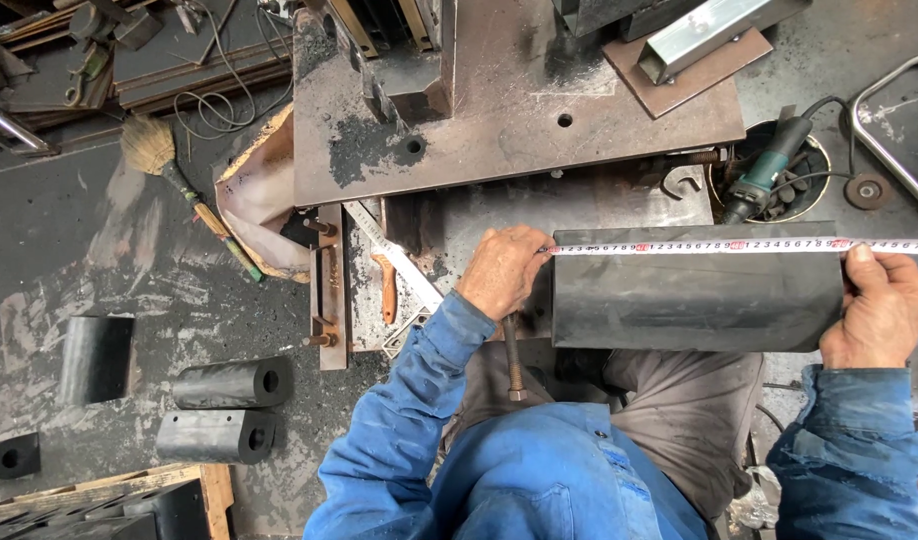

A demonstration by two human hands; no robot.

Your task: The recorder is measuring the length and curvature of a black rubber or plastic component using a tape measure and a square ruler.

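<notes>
workbench (619, 200): tape measure (699, 246) (taut) between left hand (501, 270), right hand (882, 308)

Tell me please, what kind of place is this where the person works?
Probably a metal workshop. A heavy steel plate forms the bench, an angle grinder lies in a bucket, and both hands, left hand and right hand, stretch a tape measure over a black block.

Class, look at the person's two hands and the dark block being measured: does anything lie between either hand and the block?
Nothing visible does. The left hand presses the tape measure at the dark block's left end; the right hand grips its right end directly.
</notes>
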